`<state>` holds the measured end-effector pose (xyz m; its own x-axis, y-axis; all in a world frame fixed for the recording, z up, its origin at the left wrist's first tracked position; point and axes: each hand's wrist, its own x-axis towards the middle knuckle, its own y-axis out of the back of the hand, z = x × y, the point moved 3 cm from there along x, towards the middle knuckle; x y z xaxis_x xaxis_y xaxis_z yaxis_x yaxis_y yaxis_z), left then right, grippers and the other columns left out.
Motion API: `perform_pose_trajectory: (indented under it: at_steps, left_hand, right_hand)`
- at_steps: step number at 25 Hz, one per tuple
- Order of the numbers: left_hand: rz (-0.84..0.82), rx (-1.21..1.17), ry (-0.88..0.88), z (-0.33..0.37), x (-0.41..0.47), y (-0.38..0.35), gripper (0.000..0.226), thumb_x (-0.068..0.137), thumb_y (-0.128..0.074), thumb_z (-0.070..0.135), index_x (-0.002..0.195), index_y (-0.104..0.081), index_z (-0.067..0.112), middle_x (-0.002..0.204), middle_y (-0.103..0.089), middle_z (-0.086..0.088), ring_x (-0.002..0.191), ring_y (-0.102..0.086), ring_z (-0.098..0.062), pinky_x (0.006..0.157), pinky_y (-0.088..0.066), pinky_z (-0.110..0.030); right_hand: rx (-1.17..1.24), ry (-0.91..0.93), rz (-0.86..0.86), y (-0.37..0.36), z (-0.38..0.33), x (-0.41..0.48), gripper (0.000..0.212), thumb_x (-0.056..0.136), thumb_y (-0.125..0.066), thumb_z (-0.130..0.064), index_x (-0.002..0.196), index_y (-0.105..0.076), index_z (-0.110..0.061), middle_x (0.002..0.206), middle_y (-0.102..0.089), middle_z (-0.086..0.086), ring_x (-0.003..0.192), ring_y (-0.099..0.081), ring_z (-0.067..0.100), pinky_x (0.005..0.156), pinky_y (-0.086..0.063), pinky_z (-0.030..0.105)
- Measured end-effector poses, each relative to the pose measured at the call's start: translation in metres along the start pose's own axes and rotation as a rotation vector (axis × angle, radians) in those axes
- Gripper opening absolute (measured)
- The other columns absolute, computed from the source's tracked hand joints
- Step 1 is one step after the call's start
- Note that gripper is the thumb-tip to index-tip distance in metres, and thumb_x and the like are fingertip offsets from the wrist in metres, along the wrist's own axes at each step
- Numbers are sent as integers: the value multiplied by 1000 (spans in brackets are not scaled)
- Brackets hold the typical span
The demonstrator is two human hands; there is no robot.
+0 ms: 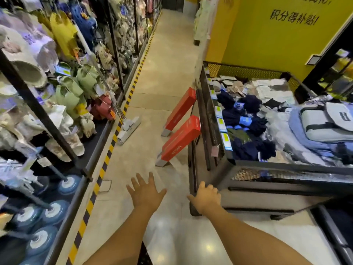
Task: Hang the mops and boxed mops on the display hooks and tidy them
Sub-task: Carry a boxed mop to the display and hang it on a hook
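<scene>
While I look down the aisle, the shelving rack (44,115) fills my left side, crowded with slippers and soft goods, and round blue mop heads (55,209) sit low on its bottom level. Against that rack leans a flat mop (128,129), its white head resting on the floor tiles (152,77) beside the yellow-and-black striped edge (107,159), its pole slanting up into the hanging goods. My left hand (146,192) hovers over the floor with its fingers (138,181) spread wide, holding nothing. Ahead of it, two red boxed mops stand tilted on the floor, their tops leaning against the side of the black mesh bin (208,119): the nearer boxed mop (179,140) and the farther boxed mop (180,110), just beside each other. My right hand (207,198) rests at the bin's near corner, fingers curled loosely, gripping nothing that I can see. Inside the bin lie dark blue folded clothes (246,119) and a grey backpack (328,121), and a yellow wall (267,39) with black lettering rises behind.
</scene>
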<state>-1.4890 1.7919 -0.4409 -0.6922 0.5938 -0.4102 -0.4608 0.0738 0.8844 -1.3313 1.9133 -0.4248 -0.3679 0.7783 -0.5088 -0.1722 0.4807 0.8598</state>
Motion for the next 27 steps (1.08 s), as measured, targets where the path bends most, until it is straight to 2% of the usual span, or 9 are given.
perform_pose_trajectory:
  at_steps: [6, 10, 17, 23, 27]
  left_hand:
    - [-38, 50, -136, -27, 152, 76, 84, 90, -37, 69, 155, 1, 31, 160, 5, -23, 147, 2, -43, 117, -3, -57]
    - [-56, 156, -194, -32, 242, 113, 83, 91, -35, 69, 155, -1, 29, 160, 1, -23, 147, -1, -43, 118, -6, -56]
    - [-153, 259, -362, 34, 366, 122, 85, 90, -33, 71, 156, -1, 27, 160, 0, -23, 147, -2, -43, 118, -6, -56]
    - [-239, 271, -488, 104, 478, 125, 83, 88, -27, 74, 155, -5, 30, 161, -5, -20, 147, -5, -42, 117, -7, -56]
    - [-306, 325, -553, 140, 538, 134, 82, 89, -26, 73, 155, -4, 29, 161, -5, -19, 148, -5, -41, 117, -6, -55]
  right_hand:
    - [112, -114, 20, 56, -96, 101, 82, 91, -44, -64, 148, -20, -10, 144, -36, 18, 133, -35, 36, 105, -35, 44]
    - [185, -194, -9, 81, -142, 152, 85, 92, -41, -65, 150, -16, -8, 146, -34, 19, 134, -34, 36, 105, -35, 45]
    - [305, -410, -130, 100, -147, 254, 86, 91, -42, -66, 150, -16, -9, 149, -31, 19, 137, -30, 37, 108, -34, 45]
    - [604, -558, -107, 130, -147, 359, 90, 93, -48, -60, 152, -8, -6, 152, -28, 22, 139, -28, 39, 107, -33, 46]
    - [779, -618, -54, 148, -145, 409, 85, 91, -53, -57, 147, -17, -5, 145, -36, 24, 134, -34, 40, 102, -36, 45]
